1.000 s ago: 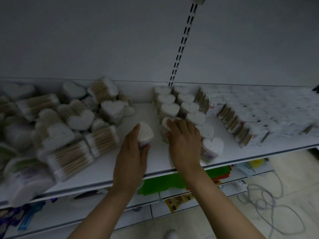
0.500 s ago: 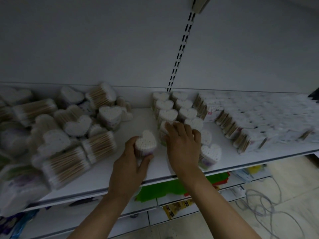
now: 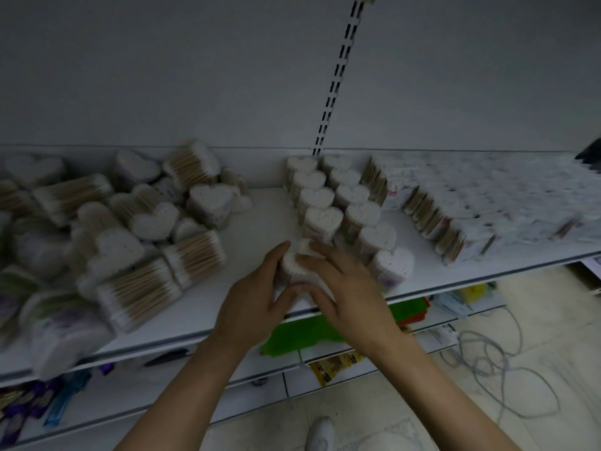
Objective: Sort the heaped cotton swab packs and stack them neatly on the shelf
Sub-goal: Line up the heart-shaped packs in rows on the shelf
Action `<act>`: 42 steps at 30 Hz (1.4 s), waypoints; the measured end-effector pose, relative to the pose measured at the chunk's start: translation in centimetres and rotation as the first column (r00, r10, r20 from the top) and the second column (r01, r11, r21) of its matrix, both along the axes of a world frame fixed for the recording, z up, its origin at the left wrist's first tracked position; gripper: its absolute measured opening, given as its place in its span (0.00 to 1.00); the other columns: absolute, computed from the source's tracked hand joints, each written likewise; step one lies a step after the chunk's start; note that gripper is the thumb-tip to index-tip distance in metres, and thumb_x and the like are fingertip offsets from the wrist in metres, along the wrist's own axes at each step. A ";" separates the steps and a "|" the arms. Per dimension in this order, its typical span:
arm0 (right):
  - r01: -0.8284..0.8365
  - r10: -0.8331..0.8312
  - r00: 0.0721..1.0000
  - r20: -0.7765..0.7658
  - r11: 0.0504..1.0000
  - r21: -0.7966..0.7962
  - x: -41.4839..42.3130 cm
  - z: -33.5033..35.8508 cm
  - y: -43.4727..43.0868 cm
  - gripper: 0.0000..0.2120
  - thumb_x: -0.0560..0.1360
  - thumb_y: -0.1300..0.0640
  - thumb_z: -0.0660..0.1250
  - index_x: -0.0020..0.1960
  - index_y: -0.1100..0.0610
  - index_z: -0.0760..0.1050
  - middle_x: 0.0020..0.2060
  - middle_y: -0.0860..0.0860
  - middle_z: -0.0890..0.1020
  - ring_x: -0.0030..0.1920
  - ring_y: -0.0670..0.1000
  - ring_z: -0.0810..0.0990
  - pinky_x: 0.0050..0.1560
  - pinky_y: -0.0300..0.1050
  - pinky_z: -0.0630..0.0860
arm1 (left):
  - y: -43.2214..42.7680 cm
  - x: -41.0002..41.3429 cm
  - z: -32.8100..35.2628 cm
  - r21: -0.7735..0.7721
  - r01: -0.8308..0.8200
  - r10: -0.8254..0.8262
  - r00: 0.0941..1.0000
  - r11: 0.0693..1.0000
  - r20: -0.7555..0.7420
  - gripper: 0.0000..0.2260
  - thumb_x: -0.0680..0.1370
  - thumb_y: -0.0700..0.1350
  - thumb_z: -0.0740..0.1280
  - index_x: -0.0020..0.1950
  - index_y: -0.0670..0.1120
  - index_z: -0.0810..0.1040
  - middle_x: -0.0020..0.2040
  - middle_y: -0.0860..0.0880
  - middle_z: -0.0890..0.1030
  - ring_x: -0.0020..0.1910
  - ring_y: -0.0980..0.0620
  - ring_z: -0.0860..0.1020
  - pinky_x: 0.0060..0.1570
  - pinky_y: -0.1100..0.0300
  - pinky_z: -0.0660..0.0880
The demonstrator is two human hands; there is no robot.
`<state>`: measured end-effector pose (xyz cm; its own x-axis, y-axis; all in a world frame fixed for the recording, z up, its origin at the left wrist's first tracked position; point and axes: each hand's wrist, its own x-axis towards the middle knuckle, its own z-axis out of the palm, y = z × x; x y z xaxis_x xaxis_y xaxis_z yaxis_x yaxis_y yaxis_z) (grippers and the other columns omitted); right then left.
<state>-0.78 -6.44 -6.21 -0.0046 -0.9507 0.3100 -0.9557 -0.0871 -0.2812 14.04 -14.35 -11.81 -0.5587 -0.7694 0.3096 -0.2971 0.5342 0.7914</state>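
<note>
Grasping heart-shaped swab pack point(image 3: 294, 263) with our left hand point(image 3: 257, 301) and right hand point(image 3: 353, 289), fingers curled round it; loose heap point(image 3: 130, 222) at 9 o'clock.

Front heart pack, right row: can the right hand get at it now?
Probably yes: the front pack stands just beside the right hand, with nothing between them. But that hand and the left hand are gripping a second pack, which would have to be set down first.

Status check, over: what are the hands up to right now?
Left hand and right hand hold one heart-shaped pack. Pack at front end of neat row. Nothing in the way; heap off left.
</note>
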 end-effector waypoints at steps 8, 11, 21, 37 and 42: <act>0.242 -0.268 0.954 -0.135 0.953 -0.182 -0.9 0.4 0.8 0.15 0.73 0.55 0.66 0.58 0.58 0.80 0.54 0.60 0.81 0.44 0.62 0.81 0.43 0.51 0.77 | 0.4 -0.3 0.2 -0.022 -0.080 0.080 0.996 0.997 0.026 0.44 0.67 0.68 0.66 0.77 0.55 0.50 0.68 0.57 0.69 0.63 0.60 0.67 0.56 0.63 0.66; 0.247 -0.284 0.940 -0.190 0.949 -0.197 -1.5 0.0 0.3 0.14 0.71 0.59 0.69 0.56 0.60 0.80 0.51 0.61 0.81 0.43 0.63 0.81 0.42 0.50 0.76 | 0.5 -0.6 0.1 -0.049 -0.096 0.099 0.993 0.994 0.056 0.44 0.67 0.69 0.66 0.77 0.50 0.57 0.66 0.50 0.74 0.61 0.57 0.70 0.55 0.63 0.67; 0.227 -0.275 0.933 -0.232 0.950 -0.214 -2.1 0.2 -1.1 0.16 0.68 0.60 0.74 0.55 0.60 0.80 0.50 0.61 0.81 0.41 0.61 0.80 0.39 0.47 0.74 | 0.4 -0.9 -0.5 -0.189 -0.200 0.220 0.971 0.961 0.095 0.35 0.72 0.65 0.64 0.69 0.40 0.71 0.60 0.43 0.79 0.57 0.46 0.75 0.55 0.60 0.69; -0.055 0.109 0.938 0.328 0.984 -0.169 6.1 1.3 -4.9 0.12 0.76 0.55 0.63 0.57 0.56 0.79 0.51 0.53 0.81 0.50 0.54 0.78 0.48 0.45 0.74 | 4.3 5.0 2.1 -0.358 -0.502 0.486 0.863 0.788 -0.141 0.10 0.77 0.44 0.64 0.49 0.39 0.82 0.47 0.43 0.81 0.48 0.50 0.75 0.48 0.64 0.71; -0.284 0.316 0.897 0.308 0.948 -0.145 9.7 0.4 -6.5 0.13 0.76 0.56 0.62 0.58 0.55 0.77 0.52 0.52 0.80 0.51 0.53 0.75 0.47 0.49 0.75 | 7.0 8.8 1.3 -0.377 -0.723 0.744 0.658 0.579 -0.118 0.08 0.76 0.43 0.66 0.51 0.40 0.81 0.47 0.44 0.79 0.48 0.49 0.76 0.48 0.62 0.72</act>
<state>8.95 -12.93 -5.83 0.1612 -0.8894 0.4279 -0.7377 -0.3966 -0.5464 22.87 -7.38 -10.56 0.1227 -0.7581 0.6405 -0.7497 0.3521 0.5604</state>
